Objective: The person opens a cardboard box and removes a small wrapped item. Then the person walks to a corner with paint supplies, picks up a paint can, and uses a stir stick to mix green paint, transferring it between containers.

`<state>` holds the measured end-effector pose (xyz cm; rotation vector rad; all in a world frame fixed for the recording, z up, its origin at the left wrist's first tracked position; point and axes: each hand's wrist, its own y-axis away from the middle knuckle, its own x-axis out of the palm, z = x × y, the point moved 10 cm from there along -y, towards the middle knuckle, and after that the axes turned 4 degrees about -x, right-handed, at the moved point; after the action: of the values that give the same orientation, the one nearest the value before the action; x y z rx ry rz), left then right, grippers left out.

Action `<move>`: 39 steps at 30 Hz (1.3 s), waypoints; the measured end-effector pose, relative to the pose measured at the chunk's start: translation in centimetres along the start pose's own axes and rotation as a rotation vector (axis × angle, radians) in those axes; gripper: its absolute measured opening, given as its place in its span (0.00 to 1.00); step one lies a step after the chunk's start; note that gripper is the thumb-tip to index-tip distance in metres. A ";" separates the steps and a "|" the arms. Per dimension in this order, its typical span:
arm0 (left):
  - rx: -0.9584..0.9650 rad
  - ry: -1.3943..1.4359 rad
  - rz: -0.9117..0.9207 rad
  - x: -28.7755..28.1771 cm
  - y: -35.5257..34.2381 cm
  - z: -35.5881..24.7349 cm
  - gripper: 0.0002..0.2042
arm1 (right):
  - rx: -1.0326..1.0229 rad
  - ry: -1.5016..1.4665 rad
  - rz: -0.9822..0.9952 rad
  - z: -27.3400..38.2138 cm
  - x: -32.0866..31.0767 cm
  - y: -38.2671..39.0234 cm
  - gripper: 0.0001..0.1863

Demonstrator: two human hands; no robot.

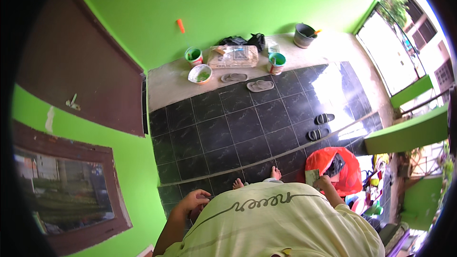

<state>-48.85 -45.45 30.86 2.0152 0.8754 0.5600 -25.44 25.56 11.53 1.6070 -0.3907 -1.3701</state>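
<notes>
My right hand (324, 182) is closed around the near end of a flat, pale-green, roughly rectangular piece (312, 177); its exact kind is hard to tell. That piece is held up just left of a red plastic bag (351, 169) with dark cloth in its mouth. By the left side of my shirt, my left hand (195, 201) hangs with loosely bent fingers, somewhat apart, and no object shows in it. Below, my bare feet (276, 173) stand on the black tiles.
Along the green wall stand a white tub (200, 74) with green paint, two paint buckets (193, 56) (276, 63), a wrapped package (233, 57) and a dark bucket (304, 35). Sandals (260, 85) and slippers (318, 134) lie on the floor. A low step edge (223, 173) crosses before my feet.
</notes>
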 end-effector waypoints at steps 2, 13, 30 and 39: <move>-0.104 -0.181 -0.290 -4.7 -1.8 3.8 0.14 | -0.084 0.130 -0.019 1.9 1.1 0.4 0.21; -0.199 -0.349 -0.347 -6.3 -11.6 23.5 0.17 | -0.119 0.364 0.002 -1.2 4.4 4.2 0.24; -0.134 -0.311 -0.391 -5.6 -12.3 26.4 0.18 | -0.054 0.080 -0.086 5.8 1.4 5.7 0.20; -0.106 -0.301 -0.382 -4.2 -13.4 26.3 0.19 | -0.064 0.427 0.009 2.5 2.8 4.5 0.24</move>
<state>-39.33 -57.13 5.15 1.7188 0.9870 0.0835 -25.31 20.10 13.74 1.7850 -0.0971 -0.9849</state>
